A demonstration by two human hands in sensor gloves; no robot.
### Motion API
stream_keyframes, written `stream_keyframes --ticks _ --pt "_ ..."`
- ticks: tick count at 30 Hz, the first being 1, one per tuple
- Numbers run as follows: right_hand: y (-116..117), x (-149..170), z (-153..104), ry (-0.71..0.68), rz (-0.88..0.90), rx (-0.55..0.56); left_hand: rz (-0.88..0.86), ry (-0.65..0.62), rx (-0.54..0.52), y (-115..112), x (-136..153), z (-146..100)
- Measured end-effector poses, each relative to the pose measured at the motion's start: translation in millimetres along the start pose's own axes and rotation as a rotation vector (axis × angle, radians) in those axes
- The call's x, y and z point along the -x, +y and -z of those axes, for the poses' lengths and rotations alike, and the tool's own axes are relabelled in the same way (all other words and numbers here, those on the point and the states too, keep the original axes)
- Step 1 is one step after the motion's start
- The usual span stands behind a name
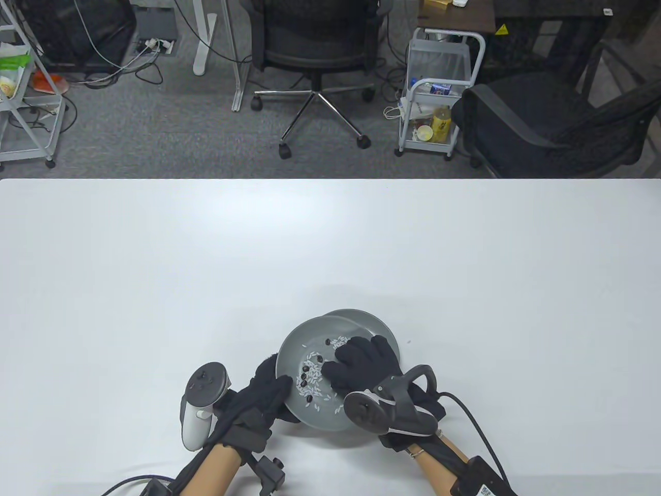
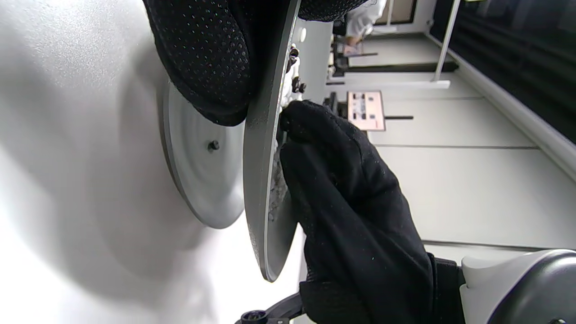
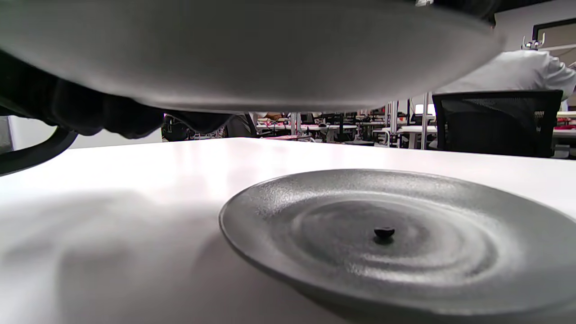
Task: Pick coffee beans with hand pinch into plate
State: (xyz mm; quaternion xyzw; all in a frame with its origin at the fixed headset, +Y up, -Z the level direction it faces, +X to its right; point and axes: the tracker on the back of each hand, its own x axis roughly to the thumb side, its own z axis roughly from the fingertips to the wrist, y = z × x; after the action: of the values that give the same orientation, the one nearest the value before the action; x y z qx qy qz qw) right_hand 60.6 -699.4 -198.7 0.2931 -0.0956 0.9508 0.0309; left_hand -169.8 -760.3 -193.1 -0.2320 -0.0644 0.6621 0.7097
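My left hand [image 1: 273,385] grips the left rim of a grey plate [image 1: 297,343] and holds it lifted and tilted; its fingers [image 2: 211,58] wrap under the rim. This plate carries white rice grains and several dark coffee beans [image 1: 310,369]. My right hand [image 1: 338,361] reaches into it, fingertips [image 2: 294,114] down among the beans; whether they pinch one is hidden. A second grey plate [image 1: 382,324] lies flat on the table, partly under the lifted one, and it also shows in the right wrist view [image 3: 315,211]. One coffee bean [image 3: 384,232] lies at its centre.
The white table [image 1: 206,268] stretches far and to both sides of the plates. A stray grain [image 1: 409,341] lies right of the lower plate. Office chairs and a small cart stand beyond the far edge.
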Motion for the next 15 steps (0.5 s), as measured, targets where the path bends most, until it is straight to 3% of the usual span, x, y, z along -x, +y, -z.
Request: stream_keyframes --ticks 4,15 --pt "1.4 -4.3 -0.2 -0.006 -0.046 0.055 0.003 0.001 0.005 -0.6 0.2 0.5" --pt "-0.1 -3.9 -0.5 -0.025 -0.054 0.050 -0.001 0.021 -0.033 1.4 -0.2 -0.7"
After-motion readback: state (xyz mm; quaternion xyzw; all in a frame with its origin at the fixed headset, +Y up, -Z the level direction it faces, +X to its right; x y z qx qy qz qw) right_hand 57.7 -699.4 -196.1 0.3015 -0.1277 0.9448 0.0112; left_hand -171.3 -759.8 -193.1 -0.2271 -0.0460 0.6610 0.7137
